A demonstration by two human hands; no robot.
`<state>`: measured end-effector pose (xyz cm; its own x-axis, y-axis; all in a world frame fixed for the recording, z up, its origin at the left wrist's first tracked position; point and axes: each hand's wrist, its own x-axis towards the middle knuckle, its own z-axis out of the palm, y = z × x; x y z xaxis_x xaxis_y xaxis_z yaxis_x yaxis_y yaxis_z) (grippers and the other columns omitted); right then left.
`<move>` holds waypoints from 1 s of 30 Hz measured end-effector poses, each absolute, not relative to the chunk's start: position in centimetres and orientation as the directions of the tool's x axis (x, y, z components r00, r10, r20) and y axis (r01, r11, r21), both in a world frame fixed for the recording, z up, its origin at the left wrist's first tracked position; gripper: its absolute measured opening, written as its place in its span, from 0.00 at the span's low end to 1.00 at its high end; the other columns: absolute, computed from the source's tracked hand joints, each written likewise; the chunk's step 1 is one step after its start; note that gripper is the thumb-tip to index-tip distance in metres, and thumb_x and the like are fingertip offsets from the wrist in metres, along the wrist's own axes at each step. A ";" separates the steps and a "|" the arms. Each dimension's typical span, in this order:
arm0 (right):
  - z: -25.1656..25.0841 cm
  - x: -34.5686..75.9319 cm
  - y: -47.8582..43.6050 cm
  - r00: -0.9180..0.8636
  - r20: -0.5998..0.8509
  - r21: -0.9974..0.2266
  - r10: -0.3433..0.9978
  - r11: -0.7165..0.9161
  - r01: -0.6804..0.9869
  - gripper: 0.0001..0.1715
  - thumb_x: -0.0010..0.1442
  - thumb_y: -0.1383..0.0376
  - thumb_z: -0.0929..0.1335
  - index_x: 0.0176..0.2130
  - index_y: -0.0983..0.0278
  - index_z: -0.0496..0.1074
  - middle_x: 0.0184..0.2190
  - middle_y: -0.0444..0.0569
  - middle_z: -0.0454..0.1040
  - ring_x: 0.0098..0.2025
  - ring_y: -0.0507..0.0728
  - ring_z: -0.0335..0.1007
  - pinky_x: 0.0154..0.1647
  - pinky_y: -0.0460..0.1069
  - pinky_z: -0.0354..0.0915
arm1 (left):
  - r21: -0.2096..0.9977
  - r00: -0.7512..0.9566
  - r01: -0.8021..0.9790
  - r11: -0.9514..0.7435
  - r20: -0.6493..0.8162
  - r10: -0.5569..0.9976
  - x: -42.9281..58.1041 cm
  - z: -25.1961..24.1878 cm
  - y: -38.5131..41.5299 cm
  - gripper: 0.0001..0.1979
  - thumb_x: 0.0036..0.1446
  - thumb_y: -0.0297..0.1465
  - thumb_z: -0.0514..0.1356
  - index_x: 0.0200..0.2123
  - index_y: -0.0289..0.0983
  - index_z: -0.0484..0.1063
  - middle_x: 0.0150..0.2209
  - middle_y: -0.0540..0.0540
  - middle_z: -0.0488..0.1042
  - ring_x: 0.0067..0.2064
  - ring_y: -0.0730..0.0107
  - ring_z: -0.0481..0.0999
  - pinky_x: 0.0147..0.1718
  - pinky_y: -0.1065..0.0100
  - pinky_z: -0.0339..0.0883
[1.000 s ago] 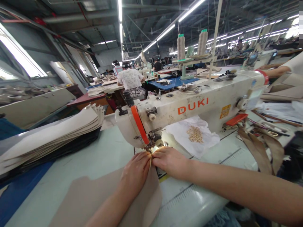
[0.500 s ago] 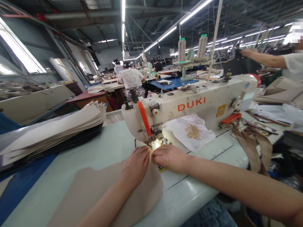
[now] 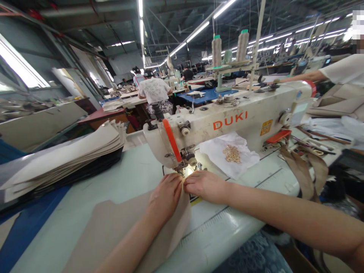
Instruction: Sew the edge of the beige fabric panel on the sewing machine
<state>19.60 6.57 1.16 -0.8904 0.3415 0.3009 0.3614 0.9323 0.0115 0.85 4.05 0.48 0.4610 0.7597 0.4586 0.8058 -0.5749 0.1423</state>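
Observation:
A beige panel (image 3: 113, 216) of fabric or leather lies on the pale sewing table, its edge running up to the needle area of a white sewing machine (image 3: 193, 131). My left hand (image 3: 165, 195) rests on the panel just left of that edge, its fingers closed on the material near the lit presser foot. Opposite it, my right hand (image 3: 206, 186) has its fingers bent together at the same edge, right of the foot. Both sets of fingertips almost meet in front of the needle. What lies under them is mostly hidden.
Stacked beige panels (image 3: 71, 155) lie at the left. Behind my right hand, small gold-coloured metal pieces (image 3: 231, 153) sit on white paper (image 3: 209, 148). Brown straps (image 3: 295, 174) hang over the right edge. Thread cones (image 3: 216, 53) stand behind the machine. A co-worker's arm (image 3: 307, 77) reaches in from the right.
The panel's right edge has shifted left and its near part has turned slightly. Both hands keep their places by the needle. At the right, the co-worker's arm has lowered and the dark piece is gone from view.

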 end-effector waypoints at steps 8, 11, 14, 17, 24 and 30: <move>1.0 19.4 6.9 -0.878 0.330 -0.011 0.347 0.931 0.364 0.08 0.63 0.70 0.63 0.36 0.68 0.71 0.37 0.50 0.75 0.44 0.54 0.68 0.49 0.48 0.61 | 0.125 0.450 0.815 -0.566 0.479 0.754 0.8 0.4 4.5 0.14 0.62 0.30 0.48 0.36 0.35 0.73 0.38 0.41 0.75 0.42 0.61 0.73 0.43 0.59 0.71; 1.1 19.4 7.0 -0.884 0.324 -0.013 0.337 0.936 0.352 0.07 0.63 0.70 0.63 0.36 0.69 0.71 0.37 0.50 0.75 0.44 0.55 0.68 0.49 0.48 0.61 | 0.132 0.446 0.815 -0.564 0.477 0.757 0.7 0.3 4.6 0.13 0.62 0.30 0.48 0.38 0.34 0.73 0.38 0.41 0.75 0.42 0.61 0.73 0.44 0.58 0.71; 1.2 19.3 7.0 -0.893 0.311 -0.006 0.326 0.940 0.341 0.08 0.63 0.71 0.63 0.35 0.69 0.71 0.37 0.50 0.75 0.43 0.56 0.68 0.49 0.48 0.61 | 0.134 0.444 0.815 -0.564 0.480 0.756 0.6 0.2 4.6 0.13 0.62 0.30 0.49 0.38 0.35 0.73 0.38 0.41 0.76 0.43 0.60 0.73 0.44 0.57 0.71; 1.3 19.3 6.9 -0.894 0.307 0.004 0.328 0.938 0.345 0.07 0.62 0.71 0.63 0.35 0.69 0.71 0.36 0.50 0.75 0.43 0.56 0.68 0.49 0.48 0.61 | 0.126 0.448 0.814 -0.566 0.483 0.752 0.7 0.2 4.6 0.13 0.62 0.30 0.48 0.38 0.35 0.73 0.38 0.41 0.76 0.42 0.61 0.73 0.43 0.58 0.71; 0.9 19.4 6.8 -0.883 0.333 -0.001 0.331 0.937 0.350 0.08 0.63 0.71 0.63 0.35 0.68 0.71 0.36 0.50 0.74 0.42 0.54 0.68 0.49 0.47 0.61 | 0.115 0.448 0.819 -0.562 0.483 0.752 0.7 0.2 4.4 0.13 0.62 0.29 0.48 0.38 0.34 0.72 0.39 0.41 0.75 0.43 0.61 0.73 0.44 0.59 0.71; 0.5 19.5 7.1 -0.880 0.339 -0.018 0.333 0.937 0.348 0.08 0.63 0.70 0.62 0.35 0.68 0.70 0.38 0.50 0.74 0.44 0.55 0.68 0.50 0.48 0.61 | 0.132 0.425 0.827 -0.546 0.487 0.763 0.9 0.2 4.5 0.12 0.61 0.29 0.49 0.36 0.36 0.72 0.37 0.42 0.75 0.41 0.62 0.73 0.43 0.59 0.71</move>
